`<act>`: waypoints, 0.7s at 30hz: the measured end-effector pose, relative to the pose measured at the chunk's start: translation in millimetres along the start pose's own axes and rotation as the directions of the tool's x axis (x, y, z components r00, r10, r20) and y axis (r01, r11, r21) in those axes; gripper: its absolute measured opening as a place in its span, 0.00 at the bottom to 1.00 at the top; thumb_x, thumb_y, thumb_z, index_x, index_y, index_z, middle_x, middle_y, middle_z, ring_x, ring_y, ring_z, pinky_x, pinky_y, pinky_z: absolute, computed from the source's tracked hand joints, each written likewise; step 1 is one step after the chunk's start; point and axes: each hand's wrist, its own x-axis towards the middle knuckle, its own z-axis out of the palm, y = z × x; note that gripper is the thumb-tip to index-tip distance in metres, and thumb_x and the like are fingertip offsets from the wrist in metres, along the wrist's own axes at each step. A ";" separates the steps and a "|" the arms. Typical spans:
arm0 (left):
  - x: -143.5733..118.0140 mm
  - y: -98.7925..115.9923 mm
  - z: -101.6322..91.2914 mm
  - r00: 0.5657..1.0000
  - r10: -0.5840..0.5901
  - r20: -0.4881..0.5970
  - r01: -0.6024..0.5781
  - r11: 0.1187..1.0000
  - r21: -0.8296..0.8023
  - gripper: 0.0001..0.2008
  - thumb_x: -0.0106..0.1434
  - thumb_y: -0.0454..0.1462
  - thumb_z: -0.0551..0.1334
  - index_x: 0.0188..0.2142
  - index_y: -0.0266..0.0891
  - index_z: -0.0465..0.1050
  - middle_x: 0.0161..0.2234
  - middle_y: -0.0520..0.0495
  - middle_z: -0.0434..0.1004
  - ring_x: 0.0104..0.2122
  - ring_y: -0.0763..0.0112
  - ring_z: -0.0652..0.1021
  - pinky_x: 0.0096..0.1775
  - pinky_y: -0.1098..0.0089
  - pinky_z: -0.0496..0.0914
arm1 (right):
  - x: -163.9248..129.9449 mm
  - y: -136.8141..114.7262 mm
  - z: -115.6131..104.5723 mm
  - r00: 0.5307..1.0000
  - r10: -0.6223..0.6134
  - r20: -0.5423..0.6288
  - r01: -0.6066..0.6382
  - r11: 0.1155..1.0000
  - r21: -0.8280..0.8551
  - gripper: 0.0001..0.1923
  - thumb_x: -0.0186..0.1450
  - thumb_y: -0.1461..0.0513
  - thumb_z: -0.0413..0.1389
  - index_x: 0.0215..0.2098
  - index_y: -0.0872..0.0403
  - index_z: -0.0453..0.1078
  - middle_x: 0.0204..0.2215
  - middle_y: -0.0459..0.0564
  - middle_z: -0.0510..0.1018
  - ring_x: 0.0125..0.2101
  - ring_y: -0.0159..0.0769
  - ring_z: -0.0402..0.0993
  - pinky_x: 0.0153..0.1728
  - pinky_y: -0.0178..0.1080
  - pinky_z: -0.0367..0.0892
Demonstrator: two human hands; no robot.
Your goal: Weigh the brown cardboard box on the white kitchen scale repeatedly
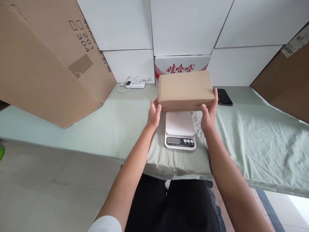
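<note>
head view shows both hands clamped on a small cardboard box, left hand gripping its left end and right hand its right end. box hangs just above and behind the kitchen scale, not touching its platform. a black phone lies right of the scale, a white power strip behind and left of it, all on the green sheet.
</note>
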 end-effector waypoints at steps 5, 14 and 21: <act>-41.0 17.8 -10.6 0.989 0.148 -0.002 -0.148 0.982 -0.116 0.45 0.68 0.72 0.58 0.73 0.50 0.65 0.74 0.37 0.74 0.77 0.44 0.72 0.74 0.49 0.69 | -33.8 -27.9 -18.6 0.999 -0.046 0.020 0.046 0.999 -0.023 0.52 0.70 0.33 0.56 0.84 0.32 0.41 0.86 0.44 0.49 0.86 0.56 0.42 0.86 0.67 0.44; -95.5 20.5 -21.7 0.998 0.012 0.062 -0.012 1.000 0.000 0.42 0.74 0.67 0.55 0.77 0.49 0.67 0.76 0.41 0.73 0.79 0.45 0.68 0.79 0.48 0.64 | -77.8 -17.6 -31.3 0.998 0.041 -0.038 -0.045 0.993 -0.108 0.47 0.70 0.36 0.58 0.81 0.38 0.53 0.81 0.53 0.58 0.83 0.64 0.49 0.83 0.74 0.45; -91.7 18.2 -20.4 1.000 -0.021 -0.004 0.021 1.000 0.001 0.42 0.73 0.68 0.55 0.76 0.49 0.69 0.77 0.42 0.71 0.79 0.46 0.69 0.79 0.49 0.64 | -75.8 -4.5 -26.7 0.993 0.047 -0.104 -0.049 0.999 -0.009 0.44 0.71 0.36 0.55 0.80 0.35 0.55 0.71 0.55 0.70 0.75 0.62 0.66 0.77 0.73 0.60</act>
